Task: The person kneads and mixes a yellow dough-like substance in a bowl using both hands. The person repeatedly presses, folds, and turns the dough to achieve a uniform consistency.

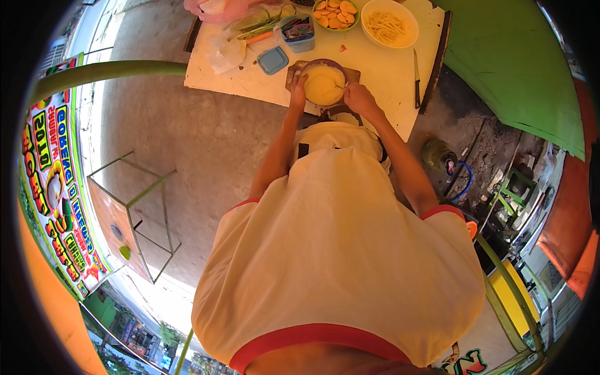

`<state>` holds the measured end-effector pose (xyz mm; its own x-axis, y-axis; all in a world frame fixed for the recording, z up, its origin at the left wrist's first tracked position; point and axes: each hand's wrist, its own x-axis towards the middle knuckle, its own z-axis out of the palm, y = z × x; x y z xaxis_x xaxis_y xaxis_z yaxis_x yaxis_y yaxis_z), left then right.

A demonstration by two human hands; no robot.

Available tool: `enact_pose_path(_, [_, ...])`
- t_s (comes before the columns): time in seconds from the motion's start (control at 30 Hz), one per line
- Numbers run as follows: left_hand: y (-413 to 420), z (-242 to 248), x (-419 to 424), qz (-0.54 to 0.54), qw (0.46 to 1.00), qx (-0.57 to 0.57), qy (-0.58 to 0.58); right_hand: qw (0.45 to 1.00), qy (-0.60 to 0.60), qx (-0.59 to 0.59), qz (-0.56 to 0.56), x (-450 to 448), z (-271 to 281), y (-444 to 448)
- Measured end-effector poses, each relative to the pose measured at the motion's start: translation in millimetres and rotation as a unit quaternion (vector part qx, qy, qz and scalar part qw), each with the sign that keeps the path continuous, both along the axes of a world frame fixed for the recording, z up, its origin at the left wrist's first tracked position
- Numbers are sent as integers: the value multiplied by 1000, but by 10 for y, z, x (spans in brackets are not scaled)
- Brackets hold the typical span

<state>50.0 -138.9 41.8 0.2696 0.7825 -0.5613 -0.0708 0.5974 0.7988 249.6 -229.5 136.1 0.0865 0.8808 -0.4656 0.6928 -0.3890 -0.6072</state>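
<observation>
A purple bowl (344, 69) of pale yellow batter (323, 84) stands on a wooden cutting board (354, 76) at the table's near edge. My left hand (298, 91) grips the bowl's left rim, thumb towards the inside. In my right hand (360, 98), at the opposite rim, is a metal utensil (338, 86), probably a spoon; its lower end is hidden in the batter. A kitchen knife (416, 79) with a black handle lies to the right. Left of the board is a light-blue lid (273, 60).
Farther back on the white table (379, 70) are a plastic container (298, 33) of packets, a green bowl (336, 14) of orange slices, and a white bowl (390, 23) of pale strips. Green onions (260, 26) and a carrot (259, 37) lie left. A gas cylinder (438, 153) stands on the floor.
</observation>
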Motion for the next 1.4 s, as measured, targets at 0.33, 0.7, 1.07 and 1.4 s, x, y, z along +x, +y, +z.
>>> enact_pose_path(0.33, [14, -282, -25, 3, 1000, 16, 13, 994, 46, 23, 93, 173, 54, 75])
enact_pose_path(0.7, [-2, -179, -38, -6, 999, 19, -31, 996, -31, 81, 24, -28, 1, 35])
enact_pose_path(1.07, [-37, -65, 56, 20, 999, 3, 38, 993, -54, 100, -25, -159, 125, -190])
enact_pose_path(1.4, [-15, -252, -51, -2, 1000, 15, 0, 943, -27, 323, -70, -256, 227, 107])
